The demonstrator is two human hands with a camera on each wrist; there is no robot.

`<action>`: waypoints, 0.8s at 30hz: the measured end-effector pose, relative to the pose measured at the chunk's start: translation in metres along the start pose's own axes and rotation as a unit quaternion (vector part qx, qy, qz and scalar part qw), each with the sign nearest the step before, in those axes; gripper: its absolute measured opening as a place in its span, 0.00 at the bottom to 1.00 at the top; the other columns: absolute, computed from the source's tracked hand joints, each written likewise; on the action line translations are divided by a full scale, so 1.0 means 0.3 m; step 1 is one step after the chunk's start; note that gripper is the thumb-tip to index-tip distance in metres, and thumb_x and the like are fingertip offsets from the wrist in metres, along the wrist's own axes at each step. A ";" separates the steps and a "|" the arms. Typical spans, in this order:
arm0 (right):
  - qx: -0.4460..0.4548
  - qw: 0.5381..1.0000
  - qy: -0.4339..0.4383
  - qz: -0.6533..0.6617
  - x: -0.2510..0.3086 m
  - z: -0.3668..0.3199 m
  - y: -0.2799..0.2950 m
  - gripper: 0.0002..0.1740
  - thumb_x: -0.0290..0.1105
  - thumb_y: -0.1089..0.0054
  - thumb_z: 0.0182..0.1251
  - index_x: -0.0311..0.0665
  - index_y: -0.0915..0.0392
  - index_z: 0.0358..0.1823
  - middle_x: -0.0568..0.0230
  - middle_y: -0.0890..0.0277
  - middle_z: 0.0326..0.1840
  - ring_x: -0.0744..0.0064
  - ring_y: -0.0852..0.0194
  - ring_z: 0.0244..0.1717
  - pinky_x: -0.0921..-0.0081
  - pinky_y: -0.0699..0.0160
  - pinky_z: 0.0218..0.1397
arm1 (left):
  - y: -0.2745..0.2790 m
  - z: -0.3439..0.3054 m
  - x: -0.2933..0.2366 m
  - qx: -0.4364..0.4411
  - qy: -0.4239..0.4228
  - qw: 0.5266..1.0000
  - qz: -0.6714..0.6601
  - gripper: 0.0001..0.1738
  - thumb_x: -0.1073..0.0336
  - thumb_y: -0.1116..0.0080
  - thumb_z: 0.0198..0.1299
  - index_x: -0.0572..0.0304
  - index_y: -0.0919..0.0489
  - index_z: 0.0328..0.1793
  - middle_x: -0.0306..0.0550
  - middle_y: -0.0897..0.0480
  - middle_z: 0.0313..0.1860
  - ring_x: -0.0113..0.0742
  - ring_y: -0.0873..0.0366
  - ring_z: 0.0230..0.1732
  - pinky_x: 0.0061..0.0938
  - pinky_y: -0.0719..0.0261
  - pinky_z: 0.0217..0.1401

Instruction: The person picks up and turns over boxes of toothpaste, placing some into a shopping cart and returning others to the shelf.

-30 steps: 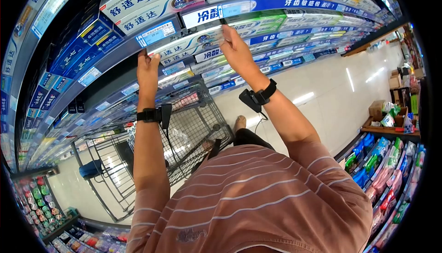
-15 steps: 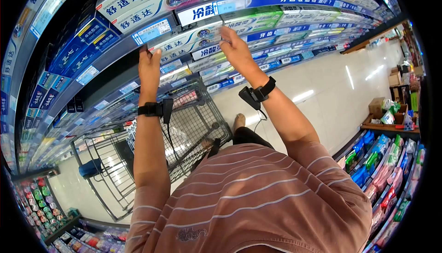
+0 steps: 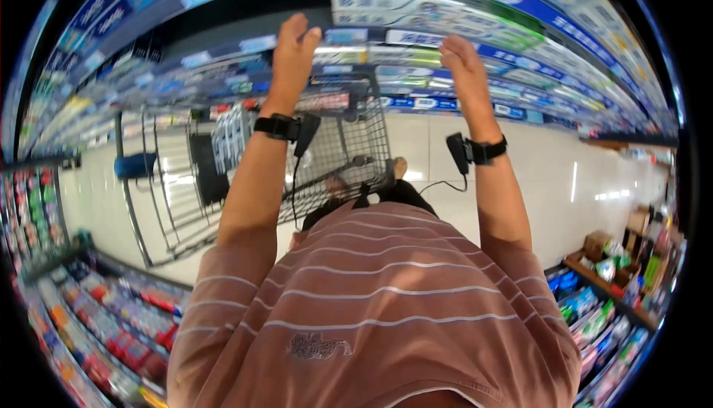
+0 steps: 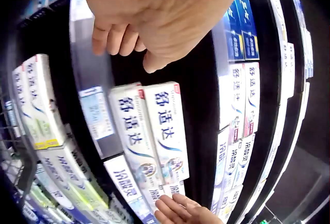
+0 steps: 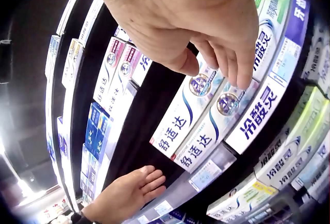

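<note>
Two long white toothpaste boxes (image 4: 167, 131) with dark blue lettering lie stacked on a shelf, also seen as a box pair (image 5: 216, 123) in the right wrist view. My left hand (image 3: 295, 59) is off the shelf edge near their left end, fingers loosely bent with nothing in them. Out in front of the shelf to the right, my right hand (image 3: 466, 74) is held up, its fingers extended and holding nothing. In the right wrist view its fingertips overlap the right end of the boxes.
A wire shopping cart (image 3: 327, 141) stands below my arms, close to the shelves. Price tags (image 4: 96, 115) line the shelf edge. More toothpaste boxes (image 4: 243, 25) fill neighbouring shelves. Shelves of packaged goods (image 3: 111, 319) stand behind me, with tiled floor (image 3: 535, 170) between.
Both hands have come away from the ends of the toothpaste boxes and back toward me. The boxes stay stacked on the shelf. My head view has turned and the shelf is blurred.
</note>
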State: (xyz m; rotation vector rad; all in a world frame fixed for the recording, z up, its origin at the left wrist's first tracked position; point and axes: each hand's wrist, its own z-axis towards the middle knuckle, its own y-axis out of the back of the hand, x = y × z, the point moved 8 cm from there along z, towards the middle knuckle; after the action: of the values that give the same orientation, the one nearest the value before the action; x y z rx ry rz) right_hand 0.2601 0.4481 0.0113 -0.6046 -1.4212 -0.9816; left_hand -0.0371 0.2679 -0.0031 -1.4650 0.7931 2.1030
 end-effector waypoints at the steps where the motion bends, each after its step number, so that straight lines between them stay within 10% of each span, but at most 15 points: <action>1: 0.018 0.999 -0.037 0.016 -0.029 -0.037 -0.030 0.23 0.31 0.47 0.76 0.30 0.30 0.68 0.50 0.21 0.63 0.62 0.21 0.63 0.70 0.23 0.65 | 0.044 -0.069 0.075 0.010 -0.002 0.999 0.039 0.29 0.59 0.37 0.71 0.69 0.29 0.71 0.57 0.21 0.64 0.44 0.24 0.65 0.35 0.27 0.68; 3: 0.043 0.992 -0.109 0.039 -0.072 -0.111 -0.074 0.23 0.32 0.50 0.77 0.28 0.31 0.68 0.47 0.23 0.65 0.59 0.23 0.66 0.67 0.23 0.68 | 0.104 -0.219 0.160 0.026 0.054 0.998 0.033 0.28 0.51 0.39 0.72 0.62 0.26 0.69 0.48 0.19 0.56 0.37 0.22 0.55 0.34 0.24 0.61; 11: 0.137 0.959 -0.238 0.065 -0.215 -0.316 -0.319 0.18 0.29 0.52 0.78 0.29 0.29 0.64 0.48 0.19 0.58 0.60 0.17 0.56 0.68 0.17 0.58 | 0.524 -0.678 0.704 0.113 0.388 0.890 0.210 0.25 0.47 0.40 0.68 0.67 0.19 0.47 0.61 0.17 0.42 0.59 0.19 0.47 0.45 0.24 0.51; 14: 0.179 0.941 -0.278 0.069 -0.227 -0.362 -0.410 0.18 0.31 0.53 0.79 0.31 0.29 0.64 0.49 0.19 0.58 0.61 0.17 0.57 0.67 0.18 0.60 | 0.700 -0.749 1.087 0.194 0.188 0.850 0.451 0.22 0.48 0.42 0.66 0.62 0.17 0.49 0.65 0.15 0.44 0.62 0.17 0.47 0.46 0.20 0.50; 15: 0.192 0.940 -0.273 0.063 -0.223 -0.372 -0.435 0.18 0.31 0.53 0.79 0.31 0.29 0.64 0.50 0.19 0.57 0.61 0.17 0.56 0.68 0.18 0.59 | 0.752 -0.744 0.957 0.108 0.406 0.830 0.367 0.25 0.49 0.38 0.63 0.66 0.18 0.52 0.66 0.15 0.50 0.62 0.18 0.55 0.48 0.20 0.56; 18: 0.214 0.932 -0.288 0.056 -0.217 -0.404 -0.500 0.18 0.31 0.54 0.79 0.31 0.29 0.64 0.50 0.19 0.57 0.61 0.16 0.56 0.68 0.18 0.59 | 0.863 -0.782 1.008 -0.070 0.320 0.878 0.349 0.26 0.52 0.34 0.59 0.68 0.21 0.53 0.68 0.15 0.45 0.67 0.18 0.52 0.52 0.21 0.56; 24: 0.225 0.923 -0.310 0.044 -0.231 -0.461 -0.543 0.18 0.31 0.55 0.80 0.29 0.29 0.64 0.49 0.18 0.56 0.64 0.17 0.53 0.71 0.17 0.57 | 0.871 -0.782 1.147 -0.029 0.356 0.845 0.397 0.38 0.50 0.31 0.57 0.60 0.28 0.70 0.65 0.26 0.66 0.67 0.26 0.63 0.54 0.25 0.65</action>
State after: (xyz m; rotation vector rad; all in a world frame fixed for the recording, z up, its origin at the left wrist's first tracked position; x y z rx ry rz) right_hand 0.2044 0.2636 -0.1040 -0.6527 -2.0804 -0.3603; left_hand -0.1619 -0.0689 -0.3389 -2.2699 1.9010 2.0536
